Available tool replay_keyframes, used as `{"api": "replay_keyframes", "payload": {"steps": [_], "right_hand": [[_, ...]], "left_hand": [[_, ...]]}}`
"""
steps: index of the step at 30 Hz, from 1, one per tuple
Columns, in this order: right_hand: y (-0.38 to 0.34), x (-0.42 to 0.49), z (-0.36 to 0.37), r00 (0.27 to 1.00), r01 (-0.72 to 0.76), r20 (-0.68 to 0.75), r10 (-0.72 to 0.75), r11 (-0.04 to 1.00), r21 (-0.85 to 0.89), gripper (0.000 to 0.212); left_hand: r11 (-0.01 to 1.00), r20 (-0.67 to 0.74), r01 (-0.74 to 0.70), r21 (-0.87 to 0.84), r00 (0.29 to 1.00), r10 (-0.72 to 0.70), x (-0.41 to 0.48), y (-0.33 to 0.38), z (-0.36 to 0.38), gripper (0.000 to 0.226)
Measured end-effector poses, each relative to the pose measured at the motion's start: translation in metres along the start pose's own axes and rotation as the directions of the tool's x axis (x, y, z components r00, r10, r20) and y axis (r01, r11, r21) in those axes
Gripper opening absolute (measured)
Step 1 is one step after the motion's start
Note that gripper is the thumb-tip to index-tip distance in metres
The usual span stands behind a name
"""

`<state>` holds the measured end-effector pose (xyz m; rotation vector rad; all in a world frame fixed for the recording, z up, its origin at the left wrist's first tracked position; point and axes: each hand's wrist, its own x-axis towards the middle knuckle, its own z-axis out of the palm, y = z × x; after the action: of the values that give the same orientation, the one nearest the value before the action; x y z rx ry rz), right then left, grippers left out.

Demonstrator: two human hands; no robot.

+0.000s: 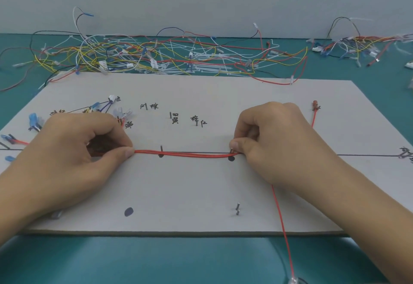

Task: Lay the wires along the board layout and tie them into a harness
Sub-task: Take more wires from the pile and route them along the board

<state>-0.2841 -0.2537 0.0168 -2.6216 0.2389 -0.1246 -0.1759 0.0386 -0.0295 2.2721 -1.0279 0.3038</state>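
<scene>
- The teal surface (201, 259) runs back to a pale wall, and a loose tangle of spare wires and cable ties (169, 57) lies along its far edge, within your reach beyond the work.
- The grey layout board (192, 194) lies flat in front of you, marked with a drawn line, black dots and handwritten labels, so each wire has a route to follow.
- Your left hand (73, 149) rests knuckles-up on the board, thumb and forefinger pinched on the left end of the red wires (185, 154); the grip is clenched on them.
- Your right hand (274, 140) mirrors it, fingers curled, pinching the same bundle near the right pin; this grip is clenched too.
- Between the hands the red wires are drawn taut along the line, probably to keep the strands together for tying.
- One red strand (282, 227) trails from under your right hand off the near edge.
- A small upright pin (161, 148) stands just beside the bundle, guiding its run.
</scene>
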Motion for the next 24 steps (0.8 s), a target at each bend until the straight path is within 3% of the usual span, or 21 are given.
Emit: {"api": "replay_keyframes", "payload": {"steps": [8, 13, 18, 20, 22, 24], "right_hand": [[0.000, 0.006, 0.006, 0.999, 0.049, 0.003, -0.049, 0.998, -0.050, 0.011], [-0.004, 0.025, 0.010, 0.996, 0.089, 0.014, -0.089, 0.996, 0.014, 0.013], [0.011, 0.033, -0.005, 0.960, -0.109, 0.279, 0.018, 0.944, 0.312, 0.012], [0.016, 0.035, -0.016, 0.927, -0.153, 0.375, 0.010, 0.923, 0.354, 0.009], [0.019, 0.035, -0.020, 0.911, -0.169, 0.411, 0.017, 0.926, 0.338, 0.010], [0.020, 0.034, -0.020, 0.914, -0.170, 0.405, 0.031, 0.935, 0.310, 0.013]], "left_hand": [[0.999, 0.015, 0.001, 0.039, 1.000, -0.002, 0.002, -0.003, -0.003, 0.022], [0.991, 0.029, 0.130, 0.019, 0.991, -0.130, -0.003, -0.023, -0.014, 0.007], [0.986, 0.069, 0.160, 0.055, 0.984, -0.164, -0.014, -0.035, -0.018, 0.044], [0.983, 0.073, 0.155, 0.102, 0.984, -0.163, -0.012, -0.028, -0.020, 0.037], [0.975, 0.100, 0.133, 0.176, 0.983, -0.152, -0.004, -0.014, -0.021, 0.013], [0.969, 0.111, 0.101, 0.225, 0.986, -0.129, 0.007, 0.005, -0.018, 0.025]]}}
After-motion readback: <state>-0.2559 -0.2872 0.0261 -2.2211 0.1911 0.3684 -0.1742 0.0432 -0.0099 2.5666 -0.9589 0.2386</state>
